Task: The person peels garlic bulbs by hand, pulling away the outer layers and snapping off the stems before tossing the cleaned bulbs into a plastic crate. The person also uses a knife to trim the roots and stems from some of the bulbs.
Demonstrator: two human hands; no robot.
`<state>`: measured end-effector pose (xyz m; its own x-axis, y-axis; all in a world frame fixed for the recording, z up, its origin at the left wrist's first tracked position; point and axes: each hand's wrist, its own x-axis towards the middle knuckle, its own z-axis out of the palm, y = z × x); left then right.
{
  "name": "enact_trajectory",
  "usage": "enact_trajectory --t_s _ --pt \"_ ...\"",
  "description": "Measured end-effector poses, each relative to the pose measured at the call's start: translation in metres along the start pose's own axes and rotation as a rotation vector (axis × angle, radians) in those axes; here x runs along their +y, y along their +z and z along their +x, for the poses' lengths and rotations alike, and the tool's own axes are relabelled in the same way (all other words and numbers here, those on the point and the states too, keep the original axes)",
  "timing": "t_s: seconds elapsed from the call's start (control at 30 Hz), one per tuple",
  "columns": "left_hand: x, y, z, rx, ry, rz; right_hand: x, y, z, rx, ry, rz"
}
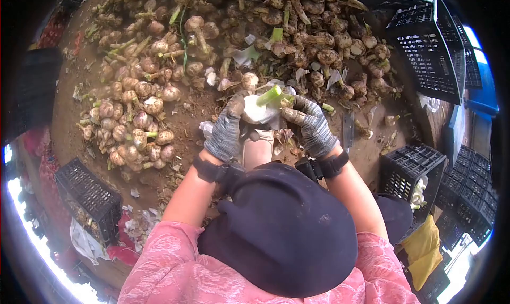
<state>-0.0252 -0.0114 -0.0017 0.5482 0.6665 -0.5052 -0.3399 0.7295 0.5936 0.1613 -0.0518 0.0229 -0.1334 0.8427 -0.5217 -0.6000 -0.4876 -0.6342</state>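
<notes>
Both my hands wear grey knit gloves and meet over one garlic bulb (258, 111), white where its skin is stripped, with a green stalk pointing up and right. My left hand (225, 131) grips the bulb's left side. My right hand (309, 124) holds its right side near the stalk. Under the bulb a pale tool or stand (257, 148) shows between my wrists; what it is I cannot tell. A big heap of dirty unpeeled garlic (276, 33) lies just beyond my hands on the earth floor.
A second pile of garlic bulbs (133, 118) lies to the left. Black plastic crates stand at the top right (433, 49), lower left (87, 197) and right (411, 171), the last holding pale bulbs. Loose white skins litter the ground. A yellow cloth (425, 248) lies lower right.
</notes>
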Motion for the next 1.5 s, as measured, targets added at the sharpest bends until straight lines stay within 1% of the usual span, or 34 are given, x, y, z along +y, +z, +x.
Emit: enact_trajectory --t_s 0.03,0.07,0.1,0.13,0.17,0.27,0.3,0.33,0.37,0.4,0.43,0.5,0.53,0.6,0.63,0.7,0.73,0.77,0.83,0.87,0.9,0.93,0.97,1.0,1.1,1.13,1.17,1.2,1.23,1.3,1.33,1.4,1.43,1.5 --pt "0.000 0.001 0.001 0.049 0.011 -0.002 0.001 0.000 0.001 -0.001 -0.001 0.001" --pt "-0.002 0.002 0.001 0.049 0.011 -0.002 0.002 -0.001 0.001 0.016 0.013 -0.103" --pt "-0.003 0.001 0.001 0.076 0.091 0.279 0.003 -0.001 0.000 0.033 0.027 -0.206" --pt "-0.004 0.001 0.001 0.101 0.170 0.560 0.003 -0.001 -0.001 0.034 0.029 -0.204" --pt "-0.003 -0.001 0.000 0.102 0.168 0.561 0.002 -0.001 -0.002 -0.007 0.054 -0.090" --pt "0.002 -0.009 -0.002 -0.127 0.016 -0.021 0.005 0.002 -0.004 -0.078 0.070 0.143" --pt "0.000 -0.014 -0.001 -0.126 0.017 -0.021 0.006 0.006 -0.004 -0.105 0.063 0.264" --pt "-0.003 -0.021 0.000 -0.163 0.054 -0.026 0.007 0.011 -0.003 -0.033 0.062 0.327" --pt "-0.009 -0.031 0.004 -0.201 0.091 -0.029 0.009 0.007 -0.001 -0.034 0.063 0.328" --pt "-0.008 -0.039 0.015 -0.269 0.089 0.090 0.011 -0.001 0.000 -0.015 0.054 0.326" --pt "-0.015 -0.044 0.012 -0.269 0.089 0.090 0.013 -0.006 0.000 0.005 0.046 0.323" --pt "0.013 0.002 -0.011 -0.201 -0.004 -0.085 0.012 -0.006 0.000 0.022 0.053 0.325" --pt "0.009 -0.005 -0.008 -0.201 -0.004 -0.085 0.010 -0.004 -0.001 0.063 0.053 0.389" --pt "0.003 -0.019 -0.001 -0.387 0.095 0.061 -0.001 0.005 0.000 0.155 0.017 0.489" --pt "-0.005 -0.023 -0.002 -0.387 0.095 0.059 0.007 -0.011 0.004 0.201 -0.007 0.514" --pt "-0.003 -0.005 -0.010 -0.287 0.078 0.009 0.003 -0.012 0.004 0.134 -0.018 0.473" --pt "0.006 0.004 -0.012 -0.259 0.100 0.192 0.002 -0.010 0.004 0.133 -0.017 0.474" --pt "0.007 0.010 -0.010 -0.258 0.100 0.192 0.000 -0.007 0.003 0.059 -0.002 0.416" --pt "0.007 0.019 -0.003 -0.181 0.038 -0.232 -0.012 0.010 -0.002 -0.054 0.036 0.303" --pt "-0.012 -0.008 0.006 -0.214 0.160 0.335 -0.005 0.011 0.000 0.023 0.048 0.257" --pt "-0.036 -0.033 0.019 -0.215 0.161 0.337 0.001 0.010 0.002 0.099 0.059 0.211" --pt "-0.060 -0.057 0.031 -0.271 0.133 0.212 -0.003 0.009 -0.001 0.025 0.033 0.236" --pt "-0.071 -0.068 0.035 -0.325 0.103 0.088 -0.003 0.009 -0.002 0.026 0.034 0.240" --pt "-0.058 -0.056 0.027 -0.323 0.101 0.090 -0.003 0.009 -0.003 0.021 0.052 0.268" --pt "-0.016 -0.013 -0.002 0.061 0.171 0.624 0.002 0.010 -0.001 -0.020 0.075 0.267" --pt "-0.037 -0.042 0.019 0.001 0.538 1.010 0.004 0.013 -0.002 0.022 0.087 0.316" --pt "-0.030 -0.029 0.015 0.002 0.537 1.010 0.005 0.016 -0.002 0.064 0.101 0.366" --pt "-0.016 -0.006 0.008 0.073 0.303 0.477 0.006 0.011 -0.002 -0.001 0.083 0.455" --pt "-0.008 0.006 0.003 0.136 0.066 -0.054 0.015 -0.012 0.004 -0.140 0.083 0.521" --pt "-0.007 -0.004 0.001 0.146 0.088 -0.113 0.008 -0.021 0.006 -0.112 0.104 0.651" --pt "-0.006 -0.009 0.001 0.118 0.046 -0.213 0.007 -0.023 0.005 0.169 0.061 0.585" --pt "0.001 0.000 -0.003 0.120 0.026 -0.458 -0.002 -0.024 0.002 0.204 0.046 0.558" --pt "-0.003 -0.010 0.000 0.120 0.026 -0.458 0.000 -0.028 0.004 0.230 0.051 0.563" --pt "-0.009 -0.040 0.006 0.100 -0.043 -0.820 0.004 -0.032 0.005 0.222 0.049 0.562"
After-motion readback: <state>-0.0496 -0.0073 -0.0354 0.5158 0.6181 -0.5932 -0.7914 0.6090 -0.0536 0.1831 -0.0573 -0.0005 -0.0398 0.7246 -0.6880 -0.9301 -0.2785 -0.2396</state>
